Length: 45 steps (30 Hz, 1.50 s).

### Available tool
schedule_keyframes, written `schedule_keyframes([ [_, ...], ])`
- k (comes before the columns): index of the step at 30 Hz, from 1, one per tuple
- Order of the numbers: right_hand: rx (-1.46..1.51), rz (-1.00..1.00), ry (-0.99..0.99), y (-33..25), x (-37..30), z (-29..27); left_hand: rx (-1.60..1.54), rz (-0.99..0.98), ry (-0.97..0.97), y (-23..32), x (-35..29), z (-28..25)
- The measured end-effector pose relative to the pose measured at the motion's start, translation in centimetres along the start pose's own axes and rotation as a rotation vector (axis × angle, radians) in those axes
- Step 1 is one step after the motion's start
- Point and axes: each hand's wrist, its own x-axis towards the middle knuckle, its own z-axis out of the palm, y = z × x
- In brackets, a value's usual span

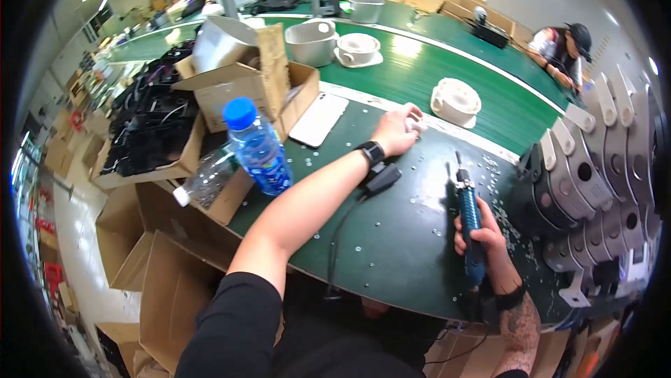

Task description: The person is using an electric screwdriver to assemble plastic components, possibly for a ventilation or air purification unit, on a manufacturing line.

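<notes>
My right hand is wrapped round a blue electric screwdriver, its bit pointing away from me over the green table. My left hand reaches to the table's far edge, beside the conveyor. Its fingers are curled about a small white part, mostly hidden by them. Just beyond, on the green belt, lies a white round plastic housing. A black adapter-like block with a cable rests below my left wrist. Small metal nuts or washers lie scattered, thickest right of the screwdriver.
Stacked grey curved covers stand at the right. To the left are a white phone, a blue-capped water bottle and open cardboard boxes. More housings sit on the belt. A person works across it.
</notes>
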Motion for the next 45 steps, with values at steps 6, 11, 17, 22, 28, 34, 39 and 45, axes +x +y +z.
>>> schedule_keyframes([
  [6, -0.030, 0.015, 0.003, 0.1, 0.5, 0.6, -0.082, -0.086, 0.100, -0.5, -0.4, -0.5],
  [11, -0.019, -0.001, 0.018, 0.2, 0.4, 0.2, -0.109, -0.082, 0.069, -0.1, -0.1, -0.2],
  [17, -0.028, -0.008, -0.017, 0.5, 0.8, -0.2, 0.026, -0.115, 0.054, -0.4, 0.2, 0.0],
  [22, -0.004, -0.015, -0.012, 0.5, 0.6, -0.3, -0.132, -0.150, 0.099, -0.4, 0.5, -0.1],
  [28, -0.013, 0.017, -0.016, 0.0, 0.3, -0.1, -0.225, -0.107, 0.097, -0.2, 0.3, -0.2],
  [34, -0.064, 0.031, -0.013, -0.3, 0.4, 0.5, -0.393, -0.144, 0.086, 0.1, 0.0, -0.6],
  [39, -0.078, 0.036, -0.021, -0.1, 0.3, 0.0, -0.204, -0.176, 0.049, 0.4, 0.2, -0.8],
  [45, -0.084, 0.051, -0.029, -0.5, 0.5, 1.2, -0.215, -0.126, 0.159, -2.1, 0.4, -0.7],
])
